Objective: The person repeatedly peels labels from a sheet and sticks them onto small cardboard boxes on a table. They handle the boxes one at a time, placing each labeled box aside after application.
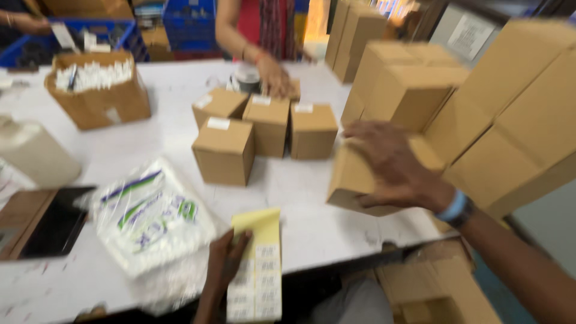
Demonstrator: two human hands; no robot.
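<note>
My right hand [393,163] grips a small brown cardboard box [351,180] from above at the right edge of the white table [306,204]; the box is tilted. My left hand [223,264] holds a yellow-backed sheet of white stickers [258,270] at the table's front edge. Several small brown boxes with white labels [225,150] stand grouped in the middle of the table, just left of my right hand.
A clear plastic bag with white contents [150,216] lies front left beside a dark flat device [51,225]. An open carton of white items [99,87] stands back left. Large stacked cartons [510,108] fill the right. Another person's hand [275,77] rests on the far boxes.
</note>
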